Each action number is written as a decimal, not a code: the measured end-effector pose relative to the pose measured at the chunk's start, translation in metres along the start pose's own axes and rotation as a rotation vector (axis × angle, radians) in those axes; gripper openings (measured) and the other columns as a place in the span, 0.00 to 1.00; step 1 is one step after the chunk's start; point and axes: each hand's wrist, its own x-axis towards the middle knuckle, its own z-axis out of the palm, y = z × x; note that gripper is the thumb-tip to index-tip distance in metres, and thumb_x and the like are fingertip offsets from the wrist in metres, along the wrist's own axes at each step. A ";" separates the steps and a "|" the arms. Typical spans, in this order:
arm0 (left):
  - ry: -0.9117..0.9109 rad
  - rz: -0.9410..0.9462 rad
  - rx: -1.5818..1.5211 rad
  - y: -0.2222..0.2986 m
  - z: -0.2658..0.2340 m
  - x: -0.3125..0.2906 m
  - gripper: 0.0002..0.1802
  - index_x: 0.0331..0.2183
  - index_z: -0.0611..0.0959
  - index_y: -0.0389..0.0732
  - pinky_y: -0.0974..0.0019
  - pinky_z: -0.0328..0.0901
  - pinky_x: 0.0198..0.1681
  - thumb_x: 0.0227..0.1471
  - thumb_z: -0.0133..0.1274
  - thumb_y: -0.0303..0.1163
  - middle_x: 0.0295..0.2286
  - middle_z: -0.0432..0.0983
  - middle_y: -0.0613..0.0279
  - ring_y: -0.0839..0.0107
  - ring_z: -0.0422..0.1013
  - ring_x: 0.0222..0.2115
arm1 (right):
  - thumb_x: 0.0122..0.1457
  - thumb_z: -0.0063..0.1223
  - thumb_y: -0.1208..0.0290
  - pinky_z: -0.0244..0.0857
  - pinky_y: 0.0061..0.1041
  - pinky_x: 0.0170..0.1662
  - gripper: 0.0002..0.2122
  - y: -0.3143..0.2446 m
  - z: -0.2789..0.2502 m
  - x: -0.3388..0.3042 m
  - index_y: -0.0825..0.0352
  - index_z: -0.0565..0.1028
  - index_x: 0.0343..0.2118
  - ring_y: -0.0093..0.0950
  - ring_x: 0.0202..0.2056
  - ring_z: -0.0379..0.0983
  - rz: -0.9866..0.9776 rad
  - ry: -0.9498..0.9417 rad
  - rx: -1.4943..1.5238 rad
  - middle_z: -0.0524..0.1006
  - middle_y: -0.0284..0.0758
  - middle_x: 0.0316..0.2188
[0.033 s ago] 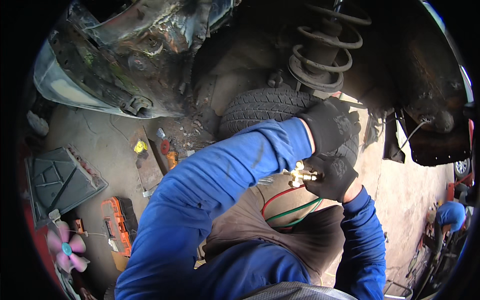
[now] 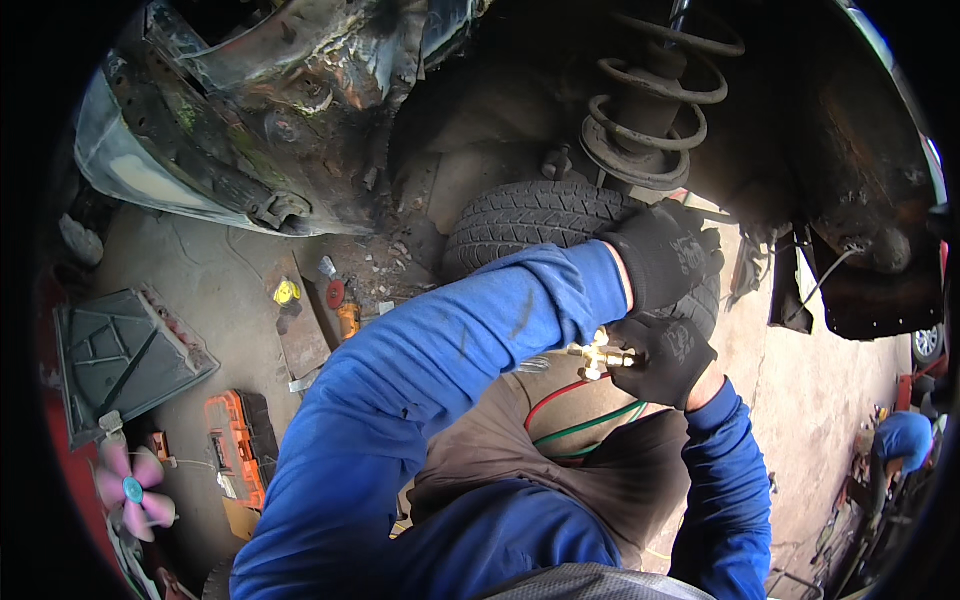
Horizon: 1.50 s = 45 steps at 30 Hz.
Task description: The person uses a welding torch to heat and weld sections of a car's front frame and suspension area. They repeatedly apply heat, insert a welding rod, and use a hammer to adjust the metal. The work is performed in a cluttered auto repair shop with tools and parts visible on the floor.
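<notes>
Right hand (image 2: 668, 357) gloved, fingers clamped on brass torch (image 2: 598, 354), red and green hoses (image 2: 575, 415) trailing near. Left hand (image 2: 664, 256) curled by tire (image 2: 530, 220), grip unclear. Risk: hoses snag on knee, torch flame close to rubber tire.

Both arms in bright blue long sleeves, fabric creased at the elbows, a few dark smudges along the left sleeve. Left hand (image 2: 662, 254) in a black knit work glove with faint grey lettering on the back; cuff meets the sleeve end. Right hand (image 2: 668, 357) in a matching black glove, same grey print. Over the lap, a brown-grey garment or apron. Low in the frame, a patch of grey textured fabric.
</notes>
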 end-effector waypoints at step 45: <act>1.302 -1.180 -1.005 0.086 -0.134 -0.191 0.25 0.49 0.81 0.36 0.61 0.69 0.26 0.77 0.45 0.50 0.27 0.71 0.63 0.73 0.67 0.21 | 0.61 0.72 0.63 0.80 0.37 0.47 0.22 0.040 0.014 -0.001 0.67 0.83 0.56 0.43 0.43 0.87 -0.133 0.050 0.497 0.87 0.46 0.44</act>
